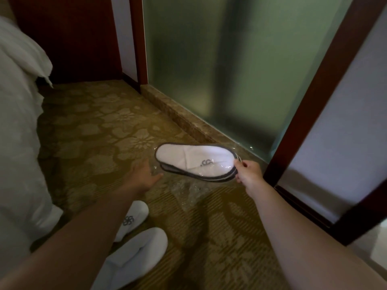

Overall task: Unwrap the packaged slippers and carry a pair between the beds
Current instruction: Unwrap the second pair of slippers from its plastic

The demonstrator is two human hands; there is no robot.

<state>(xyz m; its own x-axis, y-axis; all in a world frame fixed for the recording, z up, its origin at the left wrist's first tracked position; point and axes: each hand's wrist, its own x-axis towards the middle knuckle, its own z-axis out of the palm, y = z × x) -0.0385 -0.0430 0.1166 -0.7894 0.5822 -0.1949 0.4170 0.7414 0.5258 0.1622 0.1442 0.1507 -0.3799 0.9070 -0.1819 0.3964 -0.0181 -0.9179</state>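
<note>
Terry-cloth pair: flat white packaged slippers [194, 162], oval, edged in dark grey piping, a grey logo on the upper, held level in mid-air above the floor.
Wrapper: thin clear plastic film [188, 191], crinkled and glossy, loose around the pair and hanging below it.
Right hand [248, 172]: at 3 o'clock of the pair, thumb and fingertips pinching its rounded end.
Left hand [142, 174]: at 9 o'clock of the pair, fingers spread and relaxed, fingertips at the film's edge; whether they touch it I cannot tell.
Floor: gold-brown carpet [100, 130], woven with a flower pattern.
Loose slippers [134, 243]: two soft white ones on the carpet at 7 o'clock, partly behind the left forearm.
Bed: white bedding [18, 122], smooth, draped at far left.
Wall: frosted glass panel [209, 59] in dark wood framing, with a marble sill below.
</note>
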